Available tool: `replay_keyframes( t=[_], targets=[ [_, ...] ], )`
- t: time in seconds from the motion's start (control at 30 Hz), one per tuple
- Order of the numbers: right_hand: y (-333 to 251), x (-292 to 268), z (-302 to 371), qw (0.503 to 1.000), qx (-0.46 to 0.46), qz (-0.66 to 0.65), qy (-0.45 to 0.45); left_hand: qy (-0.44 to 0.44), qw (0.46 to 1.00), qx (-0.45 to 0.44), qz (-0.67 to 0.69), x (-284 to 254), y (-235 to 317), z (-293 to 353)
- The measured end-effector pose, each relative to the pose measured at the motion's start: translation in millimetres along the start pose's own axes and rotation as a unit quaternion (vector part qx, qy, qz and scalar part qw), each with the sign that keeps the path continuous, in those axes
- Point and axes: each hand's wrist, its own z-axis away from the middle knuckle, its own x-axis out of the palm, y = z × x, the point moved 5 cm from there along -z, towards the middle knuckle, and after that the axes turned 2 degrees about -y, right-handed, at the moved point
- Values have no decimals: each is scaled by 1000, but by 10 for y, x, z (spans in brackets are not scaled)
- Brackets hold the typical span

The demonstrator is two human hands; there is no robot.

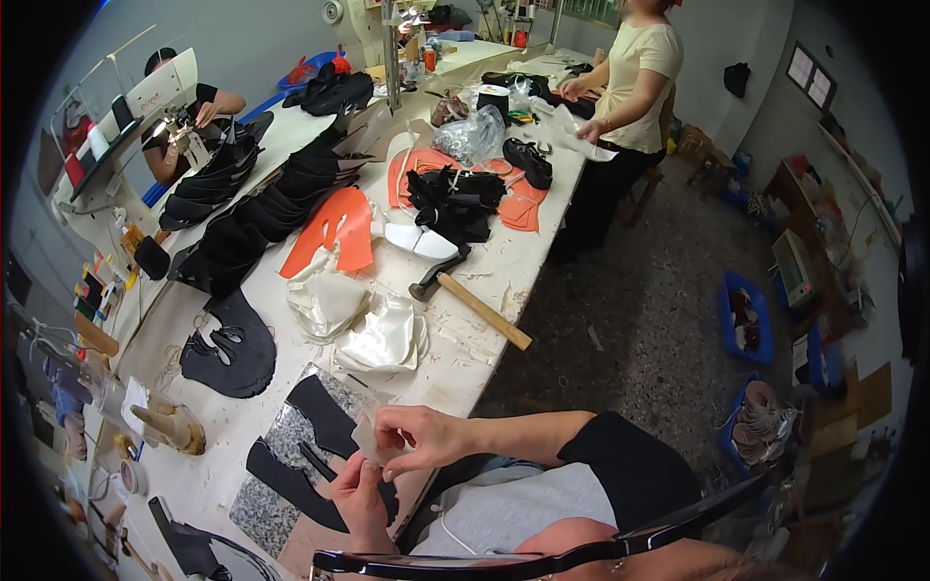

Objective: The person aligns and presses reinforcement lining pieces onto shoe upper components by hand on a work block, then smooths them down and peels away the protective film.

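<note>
Head view: at the speckled slab's near edge, the left hand and right hand pinch a thin pale piece, fingertips closed. Black cut pieces lie on the slab.

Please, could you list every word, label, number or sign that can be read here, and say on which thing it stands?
White sewing machine: a short line of reddish lettering on its side; I do not copy its wording.
Red can: any print is too small to read.
Beige machine at right: any panel markings are too small to read.
Pale piece at the fingertips: no lettering visible.
</note>
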Motion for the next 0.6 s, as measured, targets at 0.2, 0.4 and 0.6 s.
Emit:
replay_keyframes(
  t=[0.2,0.4,0.6],
  targets=[
    [50,20,2,1000,3,-7,-4,5,1000,-2,-18,-44,-30,13],
    [113,20,-1,994,60,-87,-29,-2,1000,0,1,40,50,18],
    [112,11,-11,994,70,-79,-30,-39,999,2,5,-40,-42,18]
  ],
)
